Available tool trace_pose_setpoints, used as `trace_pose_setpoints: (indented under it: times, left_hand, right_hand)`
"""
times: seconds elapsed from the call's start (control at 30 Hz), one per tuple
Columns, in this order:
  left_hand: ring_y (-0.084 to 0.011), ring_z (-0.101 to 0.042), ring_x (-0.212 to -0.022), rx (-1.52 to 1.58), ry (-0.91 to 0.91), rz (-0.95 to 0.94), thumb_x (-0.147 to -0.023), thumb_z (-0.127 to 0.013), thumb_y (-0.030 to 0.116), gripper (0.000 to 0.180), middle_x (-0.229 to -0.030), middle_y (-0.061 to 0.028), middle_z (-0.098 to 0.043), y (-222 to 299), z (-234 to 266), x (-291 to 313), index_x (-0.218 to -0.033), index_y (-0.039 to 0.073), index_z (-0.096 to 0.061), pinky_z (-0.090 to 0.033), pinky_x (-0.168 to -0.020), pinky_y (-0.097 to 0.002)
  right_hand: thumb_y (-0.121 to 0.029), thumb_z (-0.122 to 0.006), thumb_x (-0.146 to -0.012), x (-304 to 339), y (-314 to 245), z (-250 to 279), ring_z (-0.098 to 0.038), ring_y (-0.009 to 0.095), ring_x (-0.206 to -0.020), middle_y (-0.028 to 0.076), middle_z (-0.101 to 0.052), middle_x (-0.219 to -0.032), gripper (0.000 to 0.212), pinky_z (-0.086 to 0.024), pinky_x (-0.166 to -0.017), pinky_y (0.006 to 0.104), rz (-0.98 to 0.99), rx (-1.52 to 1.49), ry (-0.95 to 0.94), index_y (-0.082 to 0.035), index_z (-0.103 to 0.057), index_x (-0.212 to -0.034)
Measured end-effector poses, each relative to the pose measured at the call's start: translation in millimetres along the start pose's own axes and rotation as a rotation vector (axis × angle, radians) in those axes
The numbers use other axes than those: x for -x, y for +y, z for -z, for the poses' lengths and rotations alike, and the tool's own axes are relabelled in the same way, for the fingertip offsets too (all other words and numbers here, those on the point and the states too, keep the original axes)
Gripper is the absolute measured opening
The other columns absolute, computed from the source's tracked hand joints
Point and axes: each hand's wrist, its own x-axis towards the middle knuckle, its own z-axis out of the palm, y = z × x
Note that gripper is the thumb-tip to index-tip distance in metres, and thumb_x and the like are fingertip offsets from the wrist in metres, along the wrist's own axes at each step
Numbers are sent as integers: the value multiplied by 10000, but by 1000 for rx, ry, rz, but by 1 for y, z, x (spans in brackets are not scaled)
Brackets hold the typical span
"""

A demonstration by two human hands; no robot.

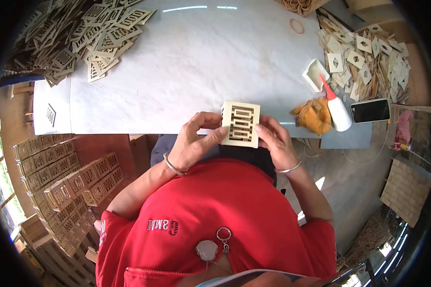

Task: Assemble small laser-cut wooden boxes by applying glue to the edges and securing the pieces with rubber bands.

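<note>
A small pale wooden lattice box [242, 125] is held up at the near edge of the white table. Cut-out bars form a pattern on the face turned up toward me. My left hand [196, 138] grips its left side, thumb resting on the near left edge. On the opposite side my right hand [276, 141] holds it, thumb on the right edge and fingers behind. The box's underside and the fingertips behind it are hidden. Right of the hands lie a crumpled orange cloth [314, 116] and a white glue bottle [339, 114] with a red nozzle.
Lattice panels [105, 33] heap at the far left; one loose panel [51, 115] lies at the left edge. On the right are a white tray [316, 75], a phone [370, 111] and a pile of wooden pieces [357, 57]. Finished-looking lattice boxes [57, 177] stack at lower left.
</note>
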Motion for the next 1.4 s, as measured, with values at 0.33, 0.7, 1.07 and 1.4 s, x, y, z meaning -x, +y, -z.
trace_pose_setpoints:
  times: [0.33, 0.7, 1.07, 1.4]
  left_hand:
    - [-139, -563, -743, 83, -23, 311, -907, -534, 336, 411, -898, -80, -541, 60, 22, -78, -1106, -22, -488, -544, -534, -289]
    - [-216, -564, -999, -373, -93, -297, -764, -703, 153, 601, -1181, -142, -510, 24, 61, -72, -1280, -13, -443, -512, -791, -315]
    - [-321, -540, -1083, -669, -155, -639, -629, -779, 229, 835, -1263, -178, -500, 6, 47, -80, -1321, -32, -391, -495, -871, -369]
    - [-341, -549, -1038, -684, -151, -748, -634, -759, 253, 826, -1250, -198, -519, 5, 48, -87, -1308, -63, -399, -458, -874, -384]
  right_hand:
    - [-457, -573, -855, -79, -60, 7, -635, 179, -746, 103, -611, -906, 466, -542, -542, 312, -319, 190, 10, -7, -556, -977]
    - [29, -696, -699, -69, -36, 46, -589, 193, -953, 146, -446, -1272, 718, -551, -723, 278, 393, 714, -147, -48, -375, -1337]
    - [-22, -733, -677, -73, -20, 27, -629, 207, -882, 158, -446, -1312, 798, -557, -765, 304, 582, 845, -189, -18, -330, -1367]
    - [-10, -743, -633, -82, -22, 31, -628, 241, -946, 167, -528, -1217, 768, -542, -798, 308, 681, 794, -183, -1, -405, -1322]
